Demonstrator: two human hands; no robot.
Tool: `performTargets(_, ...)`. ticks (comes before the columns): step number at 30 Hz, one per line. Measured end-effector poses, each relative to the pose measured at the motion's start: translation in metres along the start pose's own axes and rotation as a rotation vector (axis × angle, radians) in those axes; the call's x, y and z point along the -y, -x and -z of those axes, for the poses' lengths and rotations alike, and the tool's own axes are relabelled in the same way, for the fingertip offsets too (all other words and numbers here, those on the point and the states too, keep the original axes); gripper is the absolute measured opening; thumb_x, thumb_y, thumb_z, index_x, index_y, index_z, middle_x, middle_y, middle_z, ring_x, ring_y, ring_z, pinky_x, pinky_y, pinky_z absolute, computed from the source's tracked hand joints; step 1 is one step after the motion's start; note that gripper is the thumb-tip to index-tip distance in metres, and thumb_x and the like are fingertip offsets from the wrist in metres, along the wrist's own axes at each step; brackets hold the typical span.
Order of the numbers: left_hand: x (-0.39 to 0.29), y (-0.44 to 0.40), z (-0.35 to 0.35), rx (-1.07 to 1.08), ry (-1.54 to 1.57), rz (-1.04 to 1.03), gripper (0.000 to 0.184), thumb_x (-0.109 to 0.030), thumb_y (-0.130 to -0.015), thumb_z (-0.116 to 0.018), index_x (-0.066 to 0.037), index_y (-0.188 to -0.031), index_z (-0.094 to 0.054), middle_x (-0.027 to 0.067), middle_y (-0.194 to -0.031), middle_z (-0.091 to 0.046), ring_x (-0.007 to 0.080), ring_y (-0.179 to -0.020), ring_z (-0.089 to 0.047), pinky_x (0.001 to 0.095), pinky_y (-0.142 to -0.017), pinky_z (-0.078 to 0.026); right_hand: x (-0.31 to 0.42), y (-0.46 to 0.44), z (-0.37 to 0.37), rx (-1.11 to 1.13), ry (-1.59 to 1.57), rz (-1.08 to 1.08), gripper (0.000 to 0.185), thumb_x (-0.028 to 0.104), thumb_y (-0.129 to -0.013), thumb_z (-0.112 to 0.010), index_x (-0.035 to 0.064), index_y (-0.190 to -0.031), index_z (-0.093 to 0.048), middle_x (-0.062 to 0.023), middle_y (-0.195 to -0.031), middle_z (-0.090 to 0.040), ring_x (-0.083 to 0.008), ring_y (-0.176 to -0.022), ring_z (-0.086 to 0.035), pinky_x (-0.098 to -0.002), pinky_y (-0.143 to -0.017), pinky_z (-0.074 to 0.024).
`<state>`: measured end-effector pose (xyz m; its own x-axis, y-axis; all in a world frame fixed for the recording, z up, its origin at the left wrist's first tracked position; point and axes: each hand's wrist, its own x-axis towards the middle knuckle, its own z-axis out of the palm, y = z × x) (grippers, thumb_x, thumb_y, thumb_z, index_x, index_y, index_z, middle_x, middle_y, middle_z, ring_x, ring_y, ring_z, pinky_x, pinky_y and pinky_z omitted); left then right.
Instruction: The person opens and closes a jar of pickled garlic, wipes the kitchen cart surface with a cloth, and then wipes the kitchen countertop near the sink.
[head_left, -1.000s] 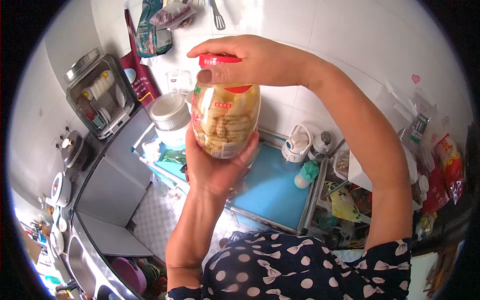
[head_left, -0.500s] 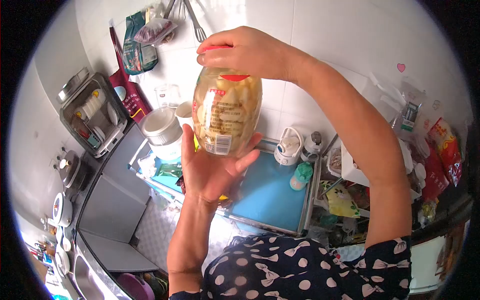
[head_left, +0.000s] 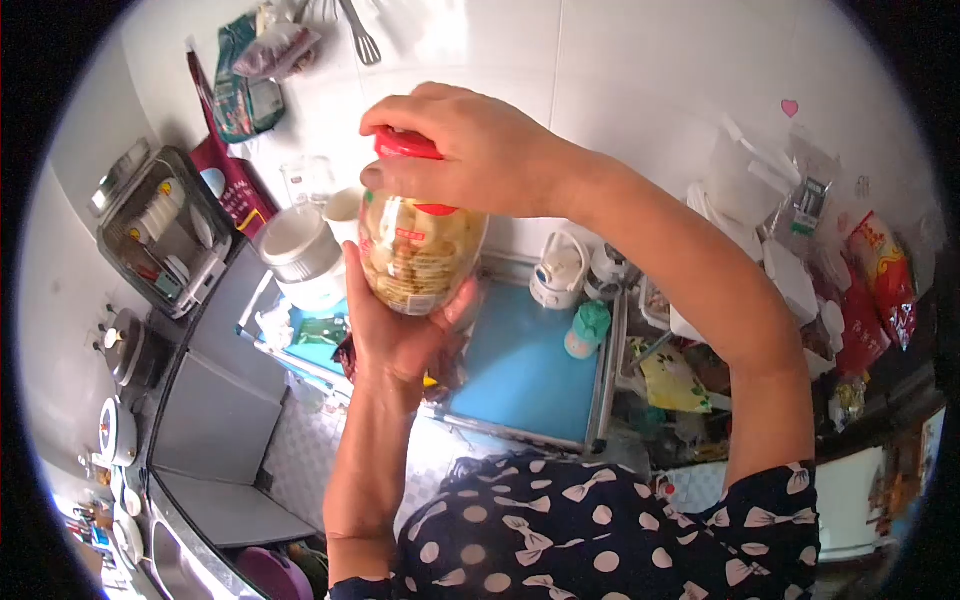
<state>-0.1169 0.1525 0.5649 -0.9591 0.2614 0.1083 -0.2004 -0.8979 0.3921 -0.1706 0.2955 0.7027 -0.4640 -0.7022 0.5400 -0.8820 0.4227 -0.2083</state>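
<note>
- The blue-topped bench (head_left: 530,370) lies below and beyond the raised jar; were the grip lost, the jar could strike the bench's edge or drop to the patterned floor (head_left: 300,455).
- The clear jar (head_left: 425,255), packed with pale yellowish pieces, stands nearly upright in the air before the person, between the two hands. Its rounded, smooth-looking side may slip if the support from below tilts or slackens; whether it is glass or plastic cannot be told.
- The right hand (head_left: 470,160) arches over the jar's top. Its fingers are curled partway closed, bent around the lid. Lifting by this hand alone would hang the whole weight from the lid, a likely weak point if the lid is loose.
- The left hand (head_left: 395,342) is cupped under the base, palm up, its fingers spread about as wide as the jar: thumb at one side, the other fingers at the opposite side. Too little squeeze there could let the base twist or slide.
- The red lid (head_left: 408,145) sits on the jar, mostly covered by the right hand; how tight it is cannot be seen.
</note>
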Motion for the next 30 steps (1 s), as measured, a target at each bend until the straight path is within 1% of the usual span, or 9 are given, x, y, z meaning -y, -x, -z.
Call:
performTargets(3,0.01,-0.002,0.017,-0.068,0.044,0.093,0.07,-0.068,-0.089,-0.037,-0.015,-0.134,-0.046,0.0122,-0.129,-0.054,0.0337,-0.111,-0.057,0.0464,-0.077,-0.057,-0.001,0.011,-0.016,0.023,0.094,0.026,0.049,0.039,-0.079,-0.065,0.0059,-0.115,-0.058,-0.0173,-0.102,-0.06,-0.033,-0.097,-0.059,-0.0394,-0.085,-0.0473)
performTargets(6,0.036,-0.007,0.045,-0.022,0.124,0.122,0.071,-0.068,-0.088,-0.038,-0.014,-0.135,-0.045,0.0129,-0.129,-0.054,0.0352,-0.111,-0.057,0.0458,-0.077,-0.057,-0.009,0.026,-0.032,0.073,0.117,-0.011,0.049,0.039,-0.078,-0.066,0.0068,-0.114,-0.059,-0.0171,-0.1,-0.06,-0.033,-0.095,-0.059,-0.0393,-0.084,-0.048)
performTargets(7,0.046,-0.009,0.055,0.015,0.192,0.136,0.065,-0.056,-0.088,-0.049,-0.011,-0.135,-0.044,0.017,-0.131,-0.049,0.039,-0.116,-0.051,0.0443,-0.079,-0.058,-0.012,0.032,-0.039,0.064,0.123,-0.034,0.048,0.038,-0.077,-0.066,0.0071,-0.113,-0.06,-0.0169,-0.099,-0.06,-0.0328,-0.096,-0.059,-0.0401,-0.083,-0.0485)
performTargets(14,0.107,0.007,0.095,-0.046,0.34,0.326,0.09,-0.07,-0.082,-0.051,-0.006,-0.143,-0.031,0.0203,-0.137,-0.043,0.0395,-0.123,-0.046,0.0437,-0.09,-0.053,-0.037,0.071,-0.075,0.266,0.173,-0.277,0.047,0.037,-0.076,-0.068,0.0075,-0.113,-0.061,-0.0166,-0.103,-0.06,-0.0341,-0.098,-0.058,-0.042,-0.083,-0.0492)
performTargets(15,0.111,0.011,0.108,-0.024,0.285,0.412,0.095,-0.072,-0.083,-0.048,-0.005,-0.146,-0.023,0.0204,-0.137,-0.044,0.0378,-0.125,-0.047,0.0422,-0.091,-0.051,-0.042,0.078,-0.085,0.235,0.212,-0.264,0.047,0.037,-0.076,-0.068,0.0076,-0.113,-0.061,-0.0165,-0.103,-0.059,-0.0342,-0.099,-0.057,-0.0425,-0.083,-0.0491)
performTargets(18,0.121,0.031,0.144,-0.142,-0.132,0.599,0.078,-0.059,-0.09,-0.05,-0.003,-0.142,-0.032,0.0189,-0.13,-0.051,0.0313,-0.115,-0.056,0.0386,-0.088,-0.052,-0.063,0.098,-0.115,0.147,0.299,-0.242,0.047,0.036,-0.076,-0.07,0.0081,-0.113,-0.06,-0.0163,-0.105,-0.057,-0.0344,-0.101,-0.055,-0.0436,-0.084,-0.0487)
performTargets(21,0.118,0.063,0.194,-0.095,-0.847,0.669,0.056,-0.041,-0.096,-0.051,-0.001,-0.134,-0.044,0.0166,-0.118,-0.06,0.0237,-0.1,-0.063,0.0345,-0.083,-0.052,-0.084,0.11,-0.136,0.101,0.334,-0.255,0.048,0.035,-0.076,-0.071,0.0087,-0.114,-0.059,-0.0162,-0.106,-0.056,-0.0341,-0.102,-0.054,-0.044,-0.085,-0.0483)
performTargets(25,0.09,0.125,0.247,-0.35,-0.643,0.593,0.043,-0.032,-0.097,-0.052,-0.002,-0.127,-0.051,0.0159,-0.108,-0.064,0.0193,-0.086,-0.065,0.0291,-0.076,-0.052,-0.112,0.121,-0.167,0.014,0.359,-0.251,0.048,0.036,-0.073,-0.073,0.0095,-0.111,-0.06,-0.0156,-0.102,-0.055,-0.0333,-0.098,-0.055,-0.0447,-0.079,-0.0492)
performTargets(30,0.073,0.218,0.311,-0.943,-0.695,0.408,0.04,-0.029,-0.093,-0.055,-0.005,-0.125,-0.052,0.0138,-0.103,-0.064,0.0192,-0.077,-0.063,0.0276,-0.066,-0.05,-0.141,0.129,-0.204,0.023,0.385,-0.35,0.047,0.038,-0.072,-0.073,0.0105,-0.108,-0.061,-0.0152,-0.102,-0.055,-0.033,-0.1,-0.053,-0.0473,-0.079,-0.048)
